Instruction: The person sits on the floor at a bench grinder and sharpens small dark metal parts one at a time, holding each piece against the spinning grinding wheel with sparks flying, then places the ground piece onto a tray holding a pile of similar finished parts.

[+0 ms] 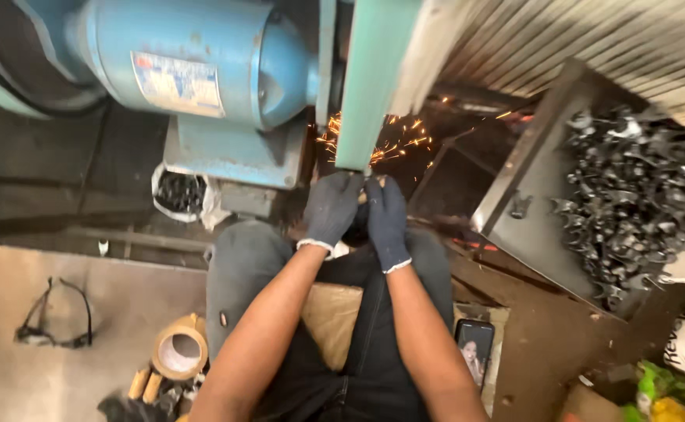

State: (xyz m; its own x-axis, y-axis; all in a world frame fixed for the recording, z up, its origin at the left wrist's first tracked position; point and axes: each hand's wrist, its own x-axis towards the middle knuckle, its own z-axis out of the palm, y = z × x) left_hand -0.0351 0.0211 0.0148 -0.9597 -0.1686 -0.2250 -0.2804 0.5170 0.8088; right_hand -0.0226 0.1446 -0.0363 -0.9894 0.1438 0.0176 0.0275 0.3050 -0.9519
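a small workpiece (363, 197), mostly hidden, sat pinched between my two gloved hands just under the green grinder guard (374, 78), with orange sparks (393, 141) spraying behind it. my left hand (331, 207) had its fingers clenched onto the piece, and my right hand (385, 219) grasped it from the other side. above left sat the blue motor (202, 55). to the right, a metal tray (526, 187) held dark metal parts (631, 195). a tape roll (178, 352) and a phone (474, 350) lay near my knees.

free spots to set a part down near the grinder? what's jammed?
Bare board left of the knee, between safety glasses and tape roll. Tray's near end is bare; the rest holds piled metal parts. Crowded: both gloved hands at the belt, sparks flying.
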